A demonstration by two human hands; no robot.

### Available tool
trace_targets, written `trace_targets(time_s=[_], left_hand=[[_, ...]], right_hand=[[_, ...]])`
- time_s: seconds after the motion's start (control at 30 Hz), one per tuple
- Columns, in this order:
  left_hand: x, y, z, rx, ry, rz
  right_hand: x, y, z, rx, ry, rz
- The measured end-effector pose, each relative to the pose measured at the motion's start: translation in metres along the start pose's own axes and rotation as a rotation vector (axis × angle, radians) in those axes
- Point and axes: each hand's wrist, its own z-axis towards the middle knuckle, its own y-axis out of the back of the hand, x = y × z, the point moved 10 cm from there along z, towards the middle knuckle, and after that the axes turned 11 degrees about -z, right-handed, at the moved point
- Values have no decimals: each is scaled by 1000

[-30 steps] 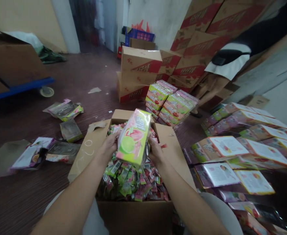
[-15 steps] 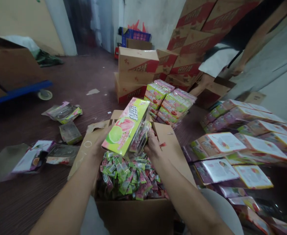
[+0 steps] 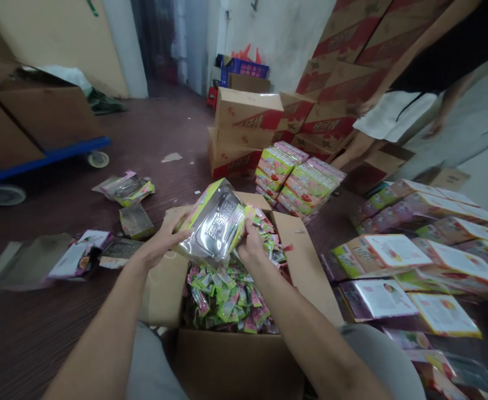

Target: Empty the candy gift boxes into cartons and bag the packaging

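Between my two hands is a candy display box (image 3: pixel 216 219), green and pink with a clear plastic window; it looks empty inside. My left hand (image 3: pixel 159 240) grips its left end, and my right hand (image 3: pixel 252 241) holds the right end near a raised flap. Below it stands an open carton (image 3: pixel 239 358) between my knees, filled with small green and pink candy packets (image 3: pixel 231 300). The display box hangs tilted above these packets. My fingertips are partly hidden behind the box.
Discarded packaging (image 3: pixel 131 189) lies on the floor to the left, near a blue trolley (image 3: pixel 60 158) with cartons. Stacked display boxes (image 3: pixel 393 255) fill the right side. More packs (image 3: pixel 297 178) and sealed cartons (image 3: pixel 247 111) stand ahead. Another person (image 3: pixel 427 78) stands at the upper right.
The display box has turned in my hands, so its clear window now faces me instead of the printed side. The other person is more upright. The whole view has shifted slightly.
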Motion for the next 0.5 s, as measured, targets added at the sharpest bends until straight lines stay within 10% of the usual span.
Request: trace_targets(time_s=[0.23, 0.4, 0.5], left_hand=[[-15, -14, -6, 33, -134, 111], [-21, -11, -7, 22, -174, 80], [-20, -1, -8, -7, -148, 153]], right_hand=[[0, -24, -27, 427, -28, -158], [3, -10, -24, 417, 27, -461], [23, 3, -20, 313, 222, -1023]])
